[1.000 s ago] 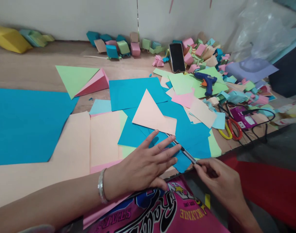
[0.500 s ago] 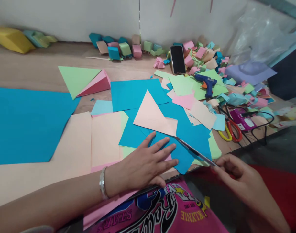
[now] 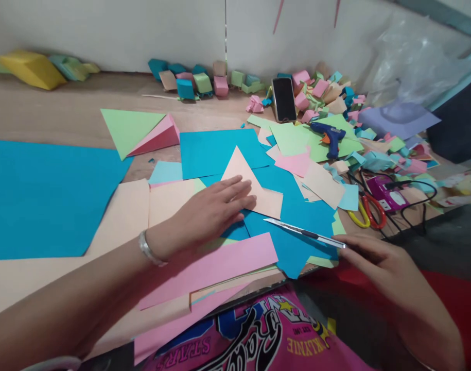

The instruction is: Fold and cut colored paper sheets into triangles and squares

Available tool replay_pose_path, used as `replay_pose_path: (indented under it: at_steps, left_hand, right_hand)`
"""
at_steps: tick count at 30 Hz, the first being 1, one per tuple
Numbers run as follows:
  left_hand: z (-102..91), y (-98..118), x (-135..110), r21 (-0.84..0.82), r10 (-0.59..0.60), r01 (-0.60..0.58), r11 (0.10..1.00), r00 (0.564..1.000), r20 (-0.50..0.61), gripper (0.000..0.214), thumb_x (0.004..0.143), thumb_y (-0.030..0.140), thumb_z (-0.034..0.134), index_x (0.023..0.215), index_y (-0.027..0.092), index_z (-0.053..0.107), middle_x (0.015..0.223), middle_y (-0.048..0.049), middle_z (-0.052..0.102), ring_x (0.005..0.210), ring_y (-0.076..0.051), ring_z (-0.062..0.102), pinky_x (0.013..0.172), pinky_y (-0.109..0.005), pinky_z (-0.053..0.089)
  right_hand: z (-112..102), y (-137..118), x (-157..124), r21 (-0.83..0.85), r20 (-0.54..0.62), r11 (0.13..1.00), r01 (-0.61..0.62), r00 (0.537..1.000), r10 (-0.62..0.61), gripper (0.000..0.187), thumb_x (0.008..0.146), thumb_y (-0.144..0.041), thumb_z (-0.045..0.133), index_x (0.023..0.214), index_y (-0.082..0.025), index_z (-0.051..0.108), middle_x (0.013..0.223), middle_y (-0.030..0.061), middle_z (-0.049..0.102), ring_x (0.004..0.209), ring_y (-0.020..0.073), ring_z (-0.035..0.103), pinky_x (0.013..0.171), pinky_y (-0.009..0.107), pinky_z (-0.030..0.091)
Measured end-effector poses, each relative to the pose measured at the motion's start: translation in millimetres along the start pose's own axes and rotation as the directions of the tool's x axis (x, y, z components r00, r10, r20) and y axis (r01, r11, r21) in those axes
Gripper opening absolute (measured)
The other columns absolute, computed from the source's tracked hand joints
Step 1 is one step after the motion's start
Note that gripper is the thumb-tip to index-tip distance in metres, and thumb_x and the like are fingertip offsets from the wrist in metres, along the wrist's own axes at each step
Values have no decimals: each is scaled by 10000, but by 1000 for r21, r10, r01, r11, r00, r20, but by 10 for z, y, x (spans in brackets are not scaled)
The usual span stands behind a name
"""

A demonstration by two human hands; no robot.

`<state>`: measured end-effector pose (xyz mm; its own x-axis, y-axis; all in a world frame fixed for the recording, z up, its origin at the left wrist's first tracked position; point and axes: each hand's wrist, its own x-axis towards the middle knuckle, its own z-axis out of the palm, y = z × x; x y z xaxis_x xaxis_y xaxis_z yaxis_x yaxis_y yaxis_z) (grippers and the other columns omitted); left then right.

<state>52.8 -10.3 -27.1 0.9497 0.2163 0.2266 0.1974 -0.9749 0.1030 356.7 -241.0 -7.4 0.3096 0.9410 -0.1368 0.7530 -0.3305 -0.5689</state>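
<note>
My left hand (image 3: 215, 208) lies flat, fingers stretched out, on a peach paper piece (image 3: 268, 202) with a pointed, triangular top. That piece rests on several overlapping blue sheets (image 3: 300, 201). In my right hand (image 3: 378, 263), at the table's front edge, is a slim silver craft knife (image 3: 304, 233) with a dark part along its side. Its tip points left and sits just below the peach piece, apart from it, over the blue paper. A pink paper strip (image 3: 220, 268) lies below my left hand.
Scissors (image 3: 368, 211), a purple box (image 3: 385, 193) with a black cord and a blue glue gun (image 3: 328, 135) lie to the right. Behind are a phone (image 3: 284, 99) and many folded paper blocks (image 3: 221, 86). A large blue sheet (image 3: 46, 201) covers the left.
My left hand has moved up and left onto the peach piece, uncovering the pink strip. The craft knife has come away from the piece's lower edge, its tip now further left and slightly lower.
</note>
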Motion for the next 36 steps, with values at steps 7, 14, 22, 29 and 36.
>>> replay_pose_path:
  at_steps: [7,14,22,29,36]
  left_hand:
    - [-24,9,19,122,-127,125,985,992,8,242,1001,201,389,1173,158,555,1156,-120,633,984,-197,604,821,-331,477]
    - [-58,117,-49,346,-81,33,938,989,125,266,936,37,374,1008,101,621,896,-114,656,751,-203,574,589,-314,407]
    - [-32,133,-56,326,16,-21,945,1000,18,316,949,43,358,799,126,623,775,-76,623,693,-175,535,577,-320,393]
    - [-21,25,-34,225,-127,117,967,991,33,353,996,431,447,891,132,603,980,-105,631,963,-234,586,745,-356,497]
    - [58,60,-73,316,-28,31,948,1000,-13,268,995,131,393,1134,63,612,1197,-196,643,1126,-273,598,891,-430,535]
  right_hand:
    - [-287,-27,575,285,47,955,-79,997,68,347,748,-492,726,955,-214,720,821,61,697,705,189,624,572,287,476]
    - [-399,-348,1075,809,-50,588,8,997,55,95,769,-272,664,859,-242,660,760,27,605,540,96,457,478,282,316]
    - [-4,-1151,1760,785,408,583,-209,883,-233,162,716,-173,594,876,-189,573,732,9,603,544,98,459,517,261,359]
    - [405,-1215,2061,826,301,558,-77,898,-322,252,731,-202,648,962,-181,551,709,-27,594,535,80,440,481,214,290]
    - [582,-1009,2041,843,337,527,-103,866,-370,334,783,-229,656,1105,-196,571,904,19,669,626,92,506,598,252,408]
